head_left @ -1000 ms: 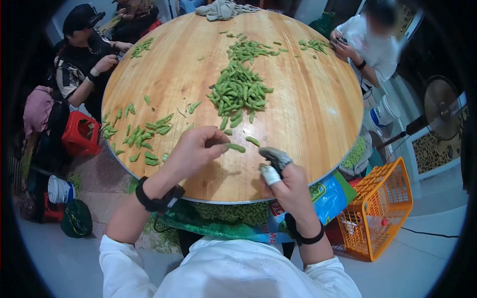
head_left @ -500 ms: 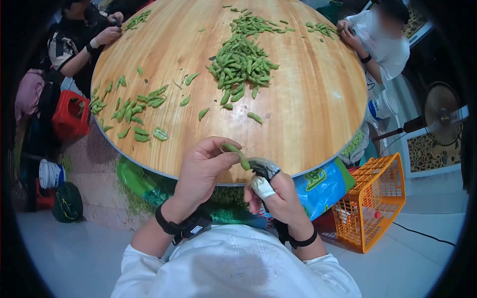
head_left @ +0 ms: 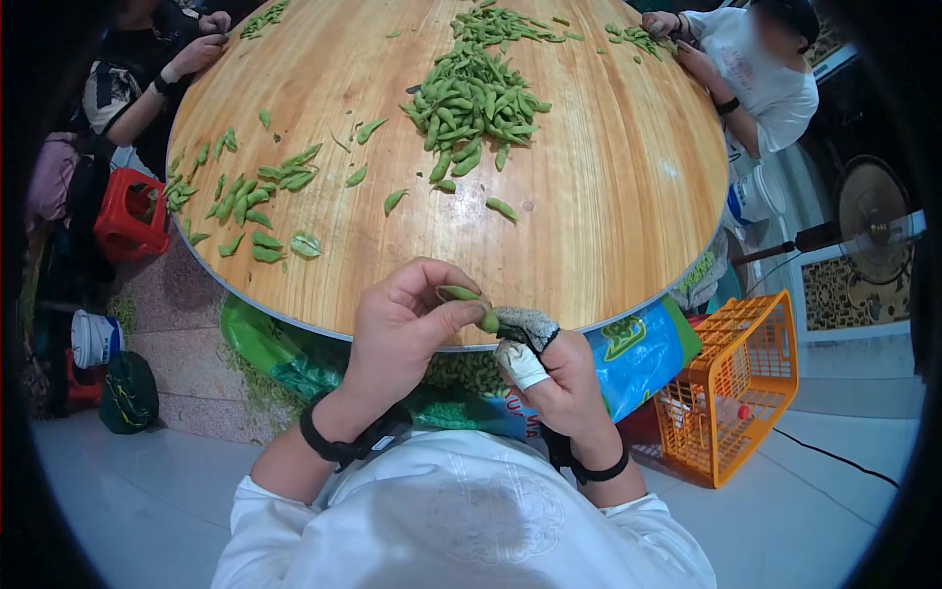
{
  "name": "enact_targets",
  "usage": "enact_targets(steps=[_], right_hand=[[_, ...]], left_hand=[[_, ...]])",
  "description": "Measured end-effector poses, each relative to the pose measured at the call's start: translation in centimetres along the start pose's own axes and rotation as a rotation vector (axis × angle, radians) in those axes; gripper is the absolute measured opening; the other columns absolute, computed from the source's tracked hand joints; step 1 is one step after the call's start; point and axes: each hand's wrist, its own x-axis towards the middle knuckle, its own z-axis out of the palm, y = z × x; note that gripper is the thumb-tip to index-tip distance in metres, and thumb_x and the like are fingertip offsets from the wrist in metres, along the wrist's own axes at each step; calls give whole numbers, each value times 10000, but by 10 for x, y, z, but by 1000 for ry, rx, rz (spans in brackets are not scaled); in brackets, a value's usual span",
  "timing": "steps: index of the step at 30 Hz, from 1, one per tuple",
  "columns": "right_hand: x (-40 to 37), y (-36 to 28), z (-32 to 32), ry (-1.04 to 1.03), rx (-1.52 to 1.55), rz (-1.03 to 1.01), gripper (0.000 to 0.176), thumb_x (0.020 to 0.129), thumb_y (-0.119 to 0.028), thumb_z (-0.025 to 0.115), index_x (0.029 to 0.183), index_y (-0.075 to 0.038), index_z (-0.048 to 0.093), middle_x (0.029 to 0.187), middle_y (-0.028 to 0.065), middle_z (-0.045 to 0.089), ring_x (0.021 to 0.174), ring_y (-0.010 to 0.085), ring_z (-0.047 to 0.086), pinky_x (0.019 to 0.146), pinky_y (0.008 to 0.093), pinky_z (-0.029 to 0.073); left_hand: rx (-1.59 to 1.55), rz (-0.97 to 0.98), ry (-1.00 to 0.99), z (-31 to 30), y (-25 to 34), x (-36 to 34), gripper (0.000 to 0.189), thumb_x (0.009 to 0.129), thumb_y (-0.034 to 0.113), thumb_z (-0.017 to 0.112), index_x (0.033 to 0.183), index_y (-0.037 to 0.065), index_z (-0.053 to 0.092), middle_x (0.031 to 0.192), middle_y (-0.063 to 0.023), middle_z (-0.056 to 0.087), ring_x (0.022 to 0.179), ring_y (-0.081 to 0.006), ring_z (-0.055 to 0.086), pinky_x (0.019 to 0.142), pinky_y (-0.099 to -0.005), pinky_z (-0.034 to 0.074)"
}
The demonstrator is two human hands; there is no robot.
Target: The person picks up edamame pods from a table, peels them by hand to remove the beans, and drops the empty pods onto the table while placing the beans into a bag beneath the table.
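Over the near edge of the round wooden table, my left hand pinches a green soybean pod between thumb and fingers. The pod looks partly split along its length. My right hand is closed at the pod's lower end, its fingertips meeting it. A white wrap covers the right thumb, and a worn grey-black cover is on a finger. Beneath my hands, shelled beans lie in an open green and blue bag. A large heap of pods is farther up the table.
Loose pods lie on the left of the table. Two people sit across, a hand at left and a hand at right near small pod piles. An orange crate, a red stool and a fan stand around.
The pod has turned slightly between my hands, and my right fingers have closed in against its lower end. The view has shifted a little, so the table sits slightly higher.
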Motion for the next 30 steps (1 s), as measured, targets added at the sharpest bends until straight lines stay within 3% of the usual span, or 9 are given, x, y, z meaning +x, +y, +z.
enact_targets(steps=[9, 16, 18, 19, 21, 25, 27, 28, 30], right_hand=[[-1, -1, -3, -6, -177, -139, 281, 798, -63, 530, 1060, 28, 574, 791, 206, 591, 706, 347, 593, 642, 362, 466], [-3, 5, -2, 19, -163, -91, 252, 803, -67, 539, 1033, 26, 585, 760, 182, 592, 694, 314, 603, 648, 363, 471], [-3, 12, -2, -3, 50, -114, 197, 840, -79, 536, 1008, 14, 584, 689, 101, 577, 569, 192, 557, 541, 301, 442], [-4, 9, -5, -2, 50, -113, 197, 840, -79, 536, 1008, 14, 584, 689, 101, 577, 569, 192, 557, 541, 301, 442], [-7, 2, -15, -177, 622, 383, 144, 872, -94, 535, 981, -10, 577, 635, 11, 518, 490, 72, 437, 443, 221, 345], [-7, 10, -16, -372, 946, 363, 108, 884, -104, 537, 962, -36, 567, 625, -38, 477, 461, 20, 353, 415, 169, 242], [-6, 6, -9, -73, 604, 376, 137, 865, -99, 545, 970, -13, 564, 611, 4, 499, 485, 72, 427, 428, 229, 335], [-1, 13, 3, 134, 64, -1, 173, 833, -84, 553, 980, 8, 559, 613, 75, 525, 537, 161, 519, 494, 310, 421], [-13, 2, 5, 151, -144, -39, 186, 817, -76, 558, 978, 17, 566, 648, 111, 548, 588, 202, 556, 542, 326, 442]], left_hand=[[46, 32, -3, 3, -3, -1, 119, 816, -16, 611, 927, 8, 578, 832, -17, 617, 702, -38, 556, 578, -163, 435], [18, 3, -55, 2, -4, -2, 127, 797, -55, 590, 917, -14, 582, 838, -26, 613, 738, -64, 578, 639, -184, 463], [31, 23, -105, 1, -3, -3, 123, 793, -60, 589, 908, -20, 582, 840, -33, 615, 743, -78, 586, 656, -197, 471], [43, 46, -155, 0, -3, -2, 119, 788, -66, 587, 900, -27, 583, 841, -41, 617, 749, -93, 593, 672, -211, 480], [7, 51, -262, -6, -5, 3, 116, 783, -69, 589, 892, -29, 584, 849, -49, 618, 752, -103, 598, 683, -222, 486], [-242, -61, -475, -14, -20, 14, 126, 785, -63, 600, 903, -22, 579, 883, -67, 622, 752, -106, 601, 682, -221, 490], [-199, -135, -314, -3, -15, 12, 143, 783, -57, 615, 912, -16, 570, 865, -55, 611, 738, -92, 590, 665, -207, 484], [-159, -209, -148, 4, -12, 10, 163, 780, -51, 630, 922, -10, 561, 847, -44, 600, 724, -78, 580, 648, -193, 477], [-27, -133, -126, 14, -11, 5, 186, 775, -44, 645, 930, -4, 552, 825, -25, 580, 709, -64, 567, 635, -184, 471]])
